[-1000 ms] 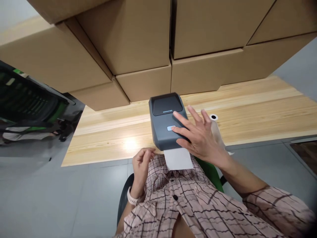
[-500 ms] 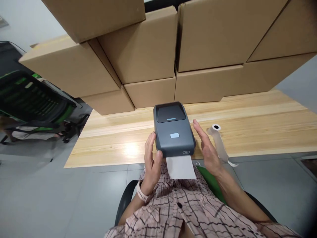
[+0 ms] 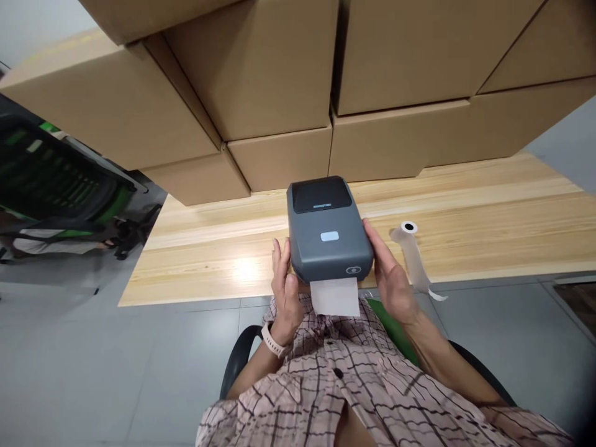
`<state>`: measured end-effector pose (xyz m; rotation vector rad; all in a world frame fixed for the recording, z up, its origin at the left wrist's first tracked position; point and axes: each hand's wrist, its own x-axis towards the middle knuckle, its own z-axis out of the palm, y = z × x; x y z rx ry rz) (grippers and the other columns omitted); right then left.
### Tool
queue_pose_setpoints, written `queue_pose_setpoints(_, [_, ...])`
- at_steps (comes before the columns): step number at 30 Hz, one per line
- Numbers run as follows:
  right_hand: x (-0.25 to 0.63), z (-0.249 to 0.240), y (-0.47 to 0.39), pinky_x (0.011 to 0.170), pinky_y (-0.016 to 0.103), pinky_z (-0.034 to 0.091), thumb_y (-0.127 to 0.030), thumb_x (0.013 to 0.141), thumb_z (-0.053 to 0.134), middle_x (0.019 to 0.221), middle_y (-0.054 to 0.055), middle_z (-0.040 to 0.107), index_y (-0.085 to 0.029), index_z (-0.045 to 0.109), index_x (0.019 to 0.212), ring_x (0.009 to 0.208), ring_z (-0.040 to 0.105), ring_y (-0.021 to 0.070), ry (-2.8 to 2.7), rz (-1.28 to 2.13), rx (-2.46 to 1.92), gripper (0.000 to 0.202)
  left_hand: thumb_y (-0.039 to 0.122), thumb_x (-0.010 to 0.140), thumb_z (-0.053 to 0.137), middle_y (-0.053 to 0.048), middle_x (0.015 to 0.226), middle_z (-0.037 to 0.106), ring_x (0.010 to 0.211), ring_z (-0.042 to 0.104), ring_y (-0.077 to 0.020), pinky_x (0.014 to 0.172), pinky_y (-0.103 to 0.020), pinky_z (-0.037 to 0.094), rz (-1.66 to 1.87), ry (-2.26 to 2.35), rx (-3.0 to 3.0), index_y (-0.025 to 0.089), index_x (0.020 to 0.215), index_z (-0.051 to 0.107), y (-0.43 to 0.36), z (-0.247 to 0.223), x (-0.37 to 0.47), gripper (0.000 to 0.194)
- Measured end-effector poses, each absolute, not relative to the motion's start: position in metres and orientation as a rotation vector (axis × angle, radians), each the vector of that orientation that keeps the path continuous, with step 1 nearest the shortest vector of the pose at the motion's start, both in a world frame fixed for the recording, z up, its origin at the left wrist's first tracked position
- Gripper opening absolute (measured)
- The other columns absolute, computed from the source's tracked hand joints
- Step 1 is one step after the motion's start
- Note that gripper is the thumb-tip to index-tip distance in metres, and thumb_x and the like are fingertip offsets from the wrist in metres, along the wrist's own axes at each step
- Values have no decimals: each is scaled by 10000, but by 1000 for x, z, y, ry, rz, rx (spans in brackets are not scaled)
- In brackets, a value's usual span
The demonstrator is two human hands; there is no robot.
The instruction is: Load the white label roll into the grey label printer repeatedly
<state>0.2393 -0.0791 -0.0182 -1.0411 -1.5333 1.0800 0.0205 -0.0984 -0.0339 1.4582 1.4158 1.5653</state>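
Observation:
A dark grey label printer (image 3: 330,242) sits near the front edge of the table, with a light button on its top. From its front slot a blank white label (image 3: 336,297) hangs out over the edge. Along the printer's left side lies my left hand (image 3: 285,285), fingers stretched out and slightly spread, close against the casing. My right hand (image 3: 395,282) is flat at the opposite side, its fingertips touching the casing. To the right of that hand stands a small paper roll (image 3: 408,228), its loose strip trailing over the table edge.
Stacked cardboard boxes (image 3: 279,74) fill the back of the wooden table (image 3: 488,230). An office chair (image 3: 56,180) is on the left. Part of a person's clothing (image 3: 58,245) shows beyond it. Grey tiled floor (image 3: 186,372) lies in front.
My right hand has come in from a gap to touch the printer's right side. My left hand stays beside the printer. The view has tilted slightly and come closer.

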Motion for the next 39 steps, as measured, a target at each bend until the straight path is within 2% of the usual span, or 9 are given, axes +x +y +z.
queue_pose_setpoints(3, [245, 10, -65, 1435, 612, 153, -841, 1028, 265, 1829, -129, 258, -469, 295, 1738, 1726, 161, 353, -1563, 982, -977, 802, 634, 1108, 343, -1, 1731, 503, 1720, 247, -282, 1437, -560, 116, 1632, 1404, 1605, 348, 1591, 591, -77, -10, 13, 613])
queue_pose_setpoints(6, [245, 53, -35, 1425, 644, 105, -812, 1045, 341, 1841, -109, 226, -472, 188, 1760, 1727, 146, 372, -1758, 755, -1014, 806, 580, 1119, 405, -19, 1563, 686, 1586, 515, -293, 1433, -575, 130, 1763, 1270, 1630, 344, 1477, 698, -41, 19, 3, 520])
queue_pose_setpoints(11, [231, 115, 43, 1380, 675, 110, -805, 1072, 272, 1844, 90, 255, -226, 163, 1773, 1695, 243, 408, -1883, 401, -1074, 917, 554, 1018, 655, -89, 1532, 695, 1520, 589, -307, 1339, -525, 380, 1733, 1142, 1463, 287, 1458, 676, 6, 31, -10, 515])
queue_pose_setpoints(15, [226, 134, 103, 1380, 558, 160, -741, 1101, 341, 1864, 25, 183, -265, 194, 1752, 1718, 164, 359, -1877, 479, -1056, 820, 499, 913, 768, -156, 1556, 668, 1480, 610, -326, 1253, -520, 472, 1512, 1362, 1294, 227, 1394, 699, 7, 3, -9, 556])
queue_pose_setpoints(19, [225, 137, 118, 1369, 483, 196, -723, 1092, 374, 1868, -5, 163, -258, 226, 1740, 1725, 142, 316, -1874, 457, -1017, 812, 455, 875, 772, -185, 1535, 673, 1252, 719, -302, 1015, -429, 591, 1271, 1390, 1324, 200, 1467, 647, 2, -3, -8, 657])
queue_pose_setpoints(22, [222, 125, 96, 1382, 536, 251, -619, 1065, 557, 1790, 16, 387, -287, 423, 1661, 1657, 351, 328, -1822, 239, -949, 695, 466, 893, 723, -159, 1212, 804, 980, 747, -282, 858, -396, 560, 976, 1612, 1566, 169, 1524, 603, 5, 17, -11, 707])
queue_pose_setpoints(25, [217, 101, 77, 1292, 619, 391, -535, 1039, 572, 1536, 96, 671, -261, 658, 1457, 1464, 580, 380, -2114, 253, -885, 507, 432, 900, 666, -49, 762, 744, 799, 710, -297, 784, -379, 489, 608, 1773, 1757, 131, 1521, 603, 10, 38, -15, 693])
queue_pose_setpoints(33, [195, 69, 108, 1068, 571, 548, -651, 786, 823, 1461, 226, 712, -181, 452, 1642, 1310, 694, 470, -3016, 611, -1181, 1044, 244, 802, 583, 33, 608, 598, 562, 530, -206, 636, -321, 374, 597, 1568, 1727, 155, 1375, 660, 19, 40, -17, 585])
queue_pose_setpoints(39, [191, 73, 114, 1066, 572, 579, -546, 679, 901, 1490, 217, 695, -163, 434, 1659, 1305, 701, 454, -2933, 785, -1089, 1151, 233, 788, 580, 25, 608, 608, 570, 538, -212, 650, -326, 400, 624, 1557, 1705, 163, 1351, 670, 19, 40, -17, 575])
